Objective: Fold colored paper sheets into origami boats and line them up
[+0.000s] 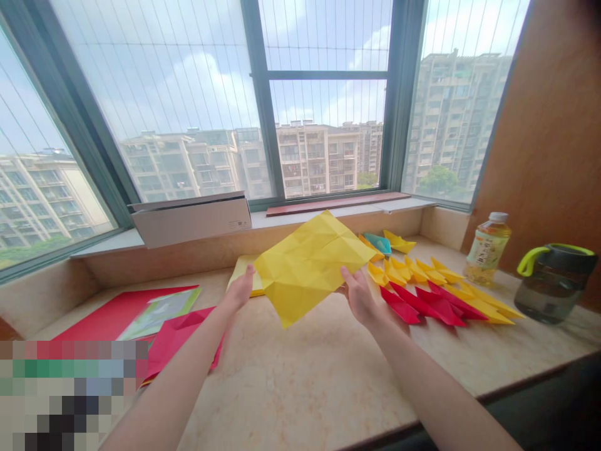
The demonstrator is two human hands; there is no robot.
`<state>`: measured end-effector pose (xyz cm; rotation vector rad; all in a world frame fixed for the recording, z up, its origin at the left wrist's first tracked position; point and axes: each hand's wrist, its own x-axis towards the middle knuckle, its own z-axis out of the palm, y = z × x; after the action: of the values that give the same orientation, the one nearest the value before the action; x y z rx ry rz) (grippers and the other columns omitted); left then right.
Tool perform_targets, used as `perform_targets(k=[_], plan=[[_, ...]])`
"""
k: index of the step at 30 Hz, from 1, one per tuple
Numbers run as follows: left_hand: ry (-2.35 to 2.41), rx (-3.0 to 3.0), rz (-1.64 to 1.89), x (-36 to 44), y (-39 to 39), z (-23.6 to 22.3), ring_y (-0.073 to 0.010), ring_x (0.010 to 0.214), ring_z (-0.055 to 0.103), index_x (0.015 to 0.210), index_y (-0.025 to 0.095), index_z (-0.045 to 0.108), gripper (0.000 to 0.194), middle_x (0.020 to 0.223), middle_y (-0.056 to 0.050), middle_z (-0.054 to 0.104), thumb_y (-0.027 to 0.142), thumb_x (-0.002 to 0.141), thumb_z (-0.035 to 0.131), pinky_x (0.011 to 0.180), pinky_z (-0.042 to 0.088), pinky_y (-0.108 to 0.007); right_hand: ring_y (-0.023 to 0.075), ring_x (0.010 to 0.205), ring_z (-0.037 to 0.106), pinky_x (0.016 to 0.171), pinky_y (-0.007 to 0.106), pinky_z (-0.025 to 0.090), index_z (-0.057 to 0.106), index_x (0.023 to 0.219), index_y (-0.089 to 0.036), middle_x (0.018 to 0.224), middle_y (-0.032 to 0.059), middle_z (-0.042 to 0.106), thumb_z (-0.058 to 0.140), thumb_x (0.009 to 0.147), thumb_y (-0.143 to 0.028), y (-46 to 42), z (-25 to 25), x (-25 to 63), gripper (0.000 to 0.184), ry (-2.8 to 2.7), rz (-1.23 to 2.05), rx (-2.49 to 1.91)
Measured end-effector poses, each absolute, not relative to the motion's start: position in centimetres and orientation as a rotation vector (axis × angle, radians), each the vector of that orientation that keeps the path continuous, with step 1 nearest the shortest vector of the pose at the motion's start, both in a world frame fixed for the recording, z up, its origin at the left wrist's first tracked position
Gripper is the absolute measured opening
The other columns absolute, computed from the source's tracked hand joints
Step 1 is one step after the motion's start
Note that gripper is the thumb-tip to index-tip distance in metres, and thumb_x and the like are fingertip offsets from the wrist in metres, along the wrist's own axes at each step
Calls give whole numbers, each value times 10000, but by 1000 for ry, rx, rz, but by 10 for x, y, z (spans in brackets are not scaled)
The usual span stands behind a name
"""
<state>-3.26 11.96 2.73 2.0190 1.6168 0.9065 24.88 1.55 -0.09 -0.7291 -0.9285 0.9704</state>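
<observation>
A creased sheet of yellow paper (310,266) is held up above the stone ledge, spread out flat and tilted. My left hand (241,288) pinches its left edge, thumb on top. At the lower right edge my right hand (359,294) grips it in the same way, its fingers mostly hidden behind the paper. Fold lines cross the whole sheet. Just right of my right hand stand rows of folded paper boats, yellow ones (408,270) behind red ones (432,304). Behind my left hand lies a stack of pale yellow paper (241,266).
Red paper (183,335) and a red folder-like sheet (103,313) with a clear packet (159,313) lie at left. A white box (192,219) stands on the sill. A drink bottle (488,247) and a dark jug (556,285) stand at right, near a teal boat (378,243).
</observation>
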Motion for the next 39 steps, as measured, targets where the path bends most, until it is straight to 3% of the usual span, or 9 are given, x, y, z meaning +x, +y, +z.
perform_targets(k=[3,6,8,13,16,22,27,33,39], plan=[[1427,1930,946,-28,104,36,-289,1126,639,1259,120,586,934,1193,-179,684,686,882,-54,932,495,-416,285,1069,668,777,448,604,478,1344,-263,1223,75,672,560,874,-480,17,-1,249,524,-899,995,-713],[948,1703,1015,-23,74,41,-300,1136,628,1330,183,514,678,1278,-145,642,646,834,522,924,519,-422,278,1065,672,775,435,609,477,1342,-270,1237,70,667,568,874,-473,15,-1,245,518,-908,1034,-698],[863,1594,1103,-22,56,40,-288,1110,644,1356,230,467,669,1279,-121,643,543,796,658,898,538,-403,277,1077,665,770,419,613,484,1339,-269,1264,67,654,600,859,-456,13,-3,242,528,-931,1051,-700],[822,1362,1240,-22,41,16,-255,1006,689,1361,269,417,622,1225,-87,668,459,820,658,814,580,-387,292,1054,665,744,433,620,514,1345,-245,1274,78,645,593,881,-450,11,-15,235,514,-1146,981,-841],[863,1300,1235,-23,40,-1,-249,961,700,1323,246,418,604,1192,-90,677,451,815,670,773,589,-377,305,1112,632,889,485,569,563,1334,-240,1256,103,651,525,932,-379,9,-26,232,428,-1461,687,-993],[735,1250,1266,-22,33,-17,-255,959,690,1332,250,389,533,1219,-123,648,516,896,544,722,584,-360,300,1310,463,1017,527,478,581,1311,-428,1600,-27,215,455,883,-79,4,-35,229,566,-2058,94,-1070],[568,1293,1213,-15,19,-15,-261,1020,672,1335,261,363,581,1226,-121,646,534,873,586,778,569,-362,334,1337,394,1030,565,446,627,1283,-375,1589,7,242,470,812,12,0,-32,219,629,-2050,-232,-1127],[700,1200,1259,-12,15,-2,-244,975,687,1348,240,365,594,1134,-97,693,383,844,646,784,564,-349,306,1310,444,1045,536,433,702,1181,-294,1488,74,417,460,819,-12,-12,-31,209,519,-1988,-97,-1028],[753,1186,1311,-20,23,-2,-220,871,707,1347,235,391,573,1064,-79,717,320,826,615,667,555,-285,316,1216,560,946,477,513,599,1288,-229,1381,139,534,507,936,-390,1,-8,204,398,-1467,516,-1138]])
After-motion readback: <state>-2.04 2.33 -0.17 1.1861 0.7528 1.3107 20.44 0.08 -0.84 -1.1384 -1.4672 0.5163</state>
